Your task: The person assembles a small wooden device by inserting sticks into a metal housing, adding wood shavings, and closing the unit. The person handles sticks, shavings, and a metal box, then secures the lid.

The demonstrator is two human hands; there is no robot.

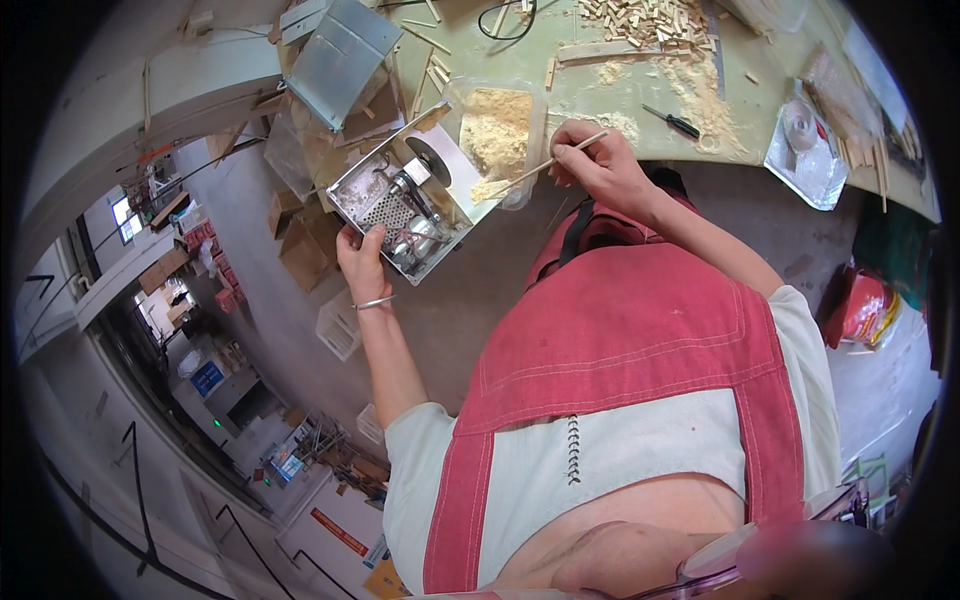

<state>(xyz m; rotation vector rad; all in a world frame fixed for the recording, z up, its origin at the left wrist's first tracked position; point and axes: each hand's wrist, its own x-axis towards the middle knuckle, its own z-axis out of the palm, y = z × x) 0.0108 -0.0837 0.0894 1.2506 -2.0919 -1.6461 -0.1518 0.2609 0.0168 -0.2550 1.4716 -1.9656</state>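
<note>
My left hand (362, 262) grips the near left edge of an open metal machine housing (385, 205), its fingers curled round the rim. Inside the housing sit a motor (418, 240), wiring and a dark round disc (428, 160). In my right hand (600, 165) is a thin wooden stick (545, 165), pinched between thumb and fingers and pointing down to the left. The stick's lower end is at pale sawdust by the front of a clear plastic tub (537, 150). That tub, right beside the housing, holds a heap of sawdust (497, 125).
Many small wooden pieces (650, 25) are piled at the table's far side, with sawdust spread near them. A black-handled screwdriver (683, 126) lies right of my right hand. A silver packet (808, 150) overhangs the front edge. A grey metal box (345, 60) stands at the far left.
</note>
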